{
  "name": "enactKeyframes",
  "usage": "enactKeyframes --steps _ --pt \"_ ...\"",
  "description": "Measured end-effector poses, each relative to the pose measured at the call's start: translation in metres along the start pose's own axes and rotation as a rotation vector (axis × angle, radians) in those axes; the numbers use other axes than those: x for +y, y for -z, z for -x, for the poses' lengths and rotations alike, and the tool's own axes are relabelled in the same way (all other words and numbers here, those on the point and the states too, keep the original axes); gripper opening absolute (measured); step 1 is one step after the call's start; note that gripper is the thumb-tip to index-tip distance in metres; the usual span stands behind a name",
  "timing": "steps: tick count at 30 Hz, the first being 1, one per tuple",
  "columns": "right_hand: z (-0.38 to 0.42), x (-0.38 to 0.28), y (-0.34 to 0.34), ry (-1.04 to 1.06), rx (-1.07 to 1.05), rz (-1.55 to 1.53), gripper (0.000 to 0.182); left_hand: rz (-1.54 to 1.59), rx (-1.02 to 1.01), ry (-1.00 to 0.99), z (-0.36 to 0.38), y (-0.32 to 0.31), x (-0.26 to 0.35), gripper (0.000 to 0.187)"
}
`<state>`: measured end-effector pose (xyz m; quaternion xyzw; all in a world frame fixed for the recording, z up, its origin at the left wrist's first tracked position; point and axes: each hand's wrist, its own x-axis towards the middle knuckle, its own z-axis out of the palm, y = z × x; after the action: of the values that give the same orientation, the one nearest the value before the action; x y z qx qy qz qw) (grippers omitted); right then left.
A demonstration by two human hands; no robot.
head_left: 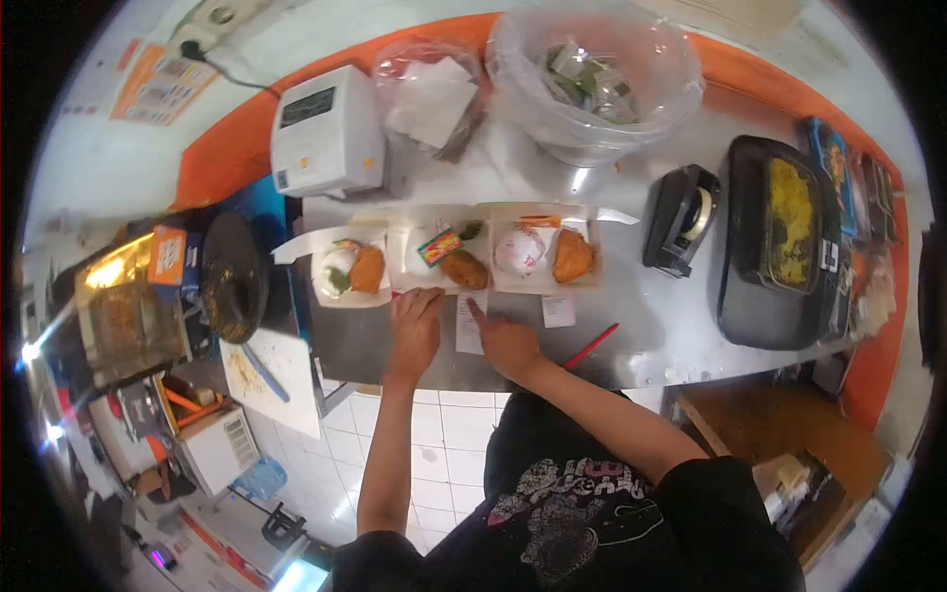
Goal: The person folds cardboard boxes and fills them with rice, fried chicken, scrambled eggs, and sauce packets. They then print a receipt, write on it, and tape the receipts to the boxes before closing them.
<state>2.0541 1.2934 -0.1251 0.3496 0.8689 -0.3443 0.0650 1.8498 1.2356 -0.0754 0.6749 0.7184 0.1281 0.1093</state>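
Our left hand [416, 318], fingers bent, is at the middle box [403, 264] on the counter [631, 296]; our right hand [509, 345] points at the slip [468, 336]; whether either grips anything, we cannot tell

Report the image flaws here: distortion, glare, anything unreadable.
Head view: strong fisheye bending, black corners; head view: a bright light flares at the left edge; head view: print on the paper slip partly covered by the right hand is too small to read.
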Motion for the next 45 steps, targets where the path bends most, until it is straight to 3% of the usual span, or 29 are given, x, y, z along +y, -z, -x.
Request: enactKeyframes --steps 8,11,13,15,17,19,21,22,23,24,26,27,30,31,32,35,37,38,42,45 --pt "-0.010 0.007 0.027 0.032 -0.190 0.082 0.082 0.180 -0.018 0.021 0.004 0.014 0.009 0.047" --pt "0.001 0.006 0.057 0.156 -0.256 0.133 0.079 0.166 -0.016 0.019 0.007 0.009 0.008 0.046" --pt "0.039 0.014 0.105 0.257 -0.269 -0.136 0.066 0.154 0.057 0.055 0.011 0.010 0.021 0.040" --pt "0.103 0.064 0.117 0.201 0.000 -0.486 0.048 0.146 0.134 0.097 0.021 0.007 0.042 0.034" --pt "0.169 0.126 0.136 -0.344 -0.148 -1.002 0.040 0.205 0.185 0.276 0.033 -0.003 0.072 0.020" --pt "0.238 0.205 0.129 -0.682 0.083 -1.325 0.038 0.325 0.182 0.326 0.042 -0.020 0.111 0.015" --pt "0.308 0.300 0.072 -0.940 0.722 -1.828 0.040 0.463 0.167 0.390 0.043 -0.045 0.155 0.011" --pt "0.337 0.338 0.064 -0.863 0.907 -2.064 0.048 0.476 0.159 0.411 0.044 -0.058 0.177 0.012" --pt "0.352 0.360 0.074 -0.920 1.067 -2.180 0.061 0.533 0.178 0.416 0.048 -0.070 0.196 0.016" --pt "0.357 0.368 0.088 -0.910 1.070 -2.189 0.061 0.528 0.182 0.407 0.046 -0.075 0.217 0.016" --pt "0.357 0.390 0.120 -1.064 1.420 -2.274 0.065 0.650 0.198 0.441 0.044 -0.084 0.252 0.023" --pt "0.350 0.402 0.130 -1.083 1.458 -2.325 0.074 0.666 0.138 0.410 0.044 -0.087 0.262 0.030" --pt "0.333 0.445 0.120 -0.951 1.425 -2.459 0.081 0.681 0.108 0.386 0.036 -0.088 0.295 0.035" --pt "0.330 0.451 0.128 -0.973 1.317 -2.467 0.078 0.677 0.113 0.379 0.032 -0.085 0.302 0.035" --pt "0.315 0.432 0.164 -1.023 1.354 -2.493 0.075 0.647 0.074 0.340 0.030 -0.082 0.307 0.037" --pt "0.291 0.458 0.182 -0.857 1.254 -2.483 0.070 0.603 0.045 0.349 0.029 -0.081 0.320 0.040" --pt "0.284 0.483 0.186 -0.462 1.239 -2.352 0.066 0.586 0.042 0.397 0.024 -0.072 0.333 0.043" --pt "0.283 0.490 0.183 -0.445 1.264 -2.343 0.066 0.596 0.041 0.377 0.021 -0.074 0.333 0.043" --pt "0.287 0.472 0.191 -0.849 1.131 -2.280 0.064 0.673 0.101 0.362 0.026 -0.083 0.346 0.046" --pt "0.279 0.452 0.214 -0.840 1.185 -2.370 0.072 0.660 0.098 0.382 0.031 -0.095 0.346 0.047"
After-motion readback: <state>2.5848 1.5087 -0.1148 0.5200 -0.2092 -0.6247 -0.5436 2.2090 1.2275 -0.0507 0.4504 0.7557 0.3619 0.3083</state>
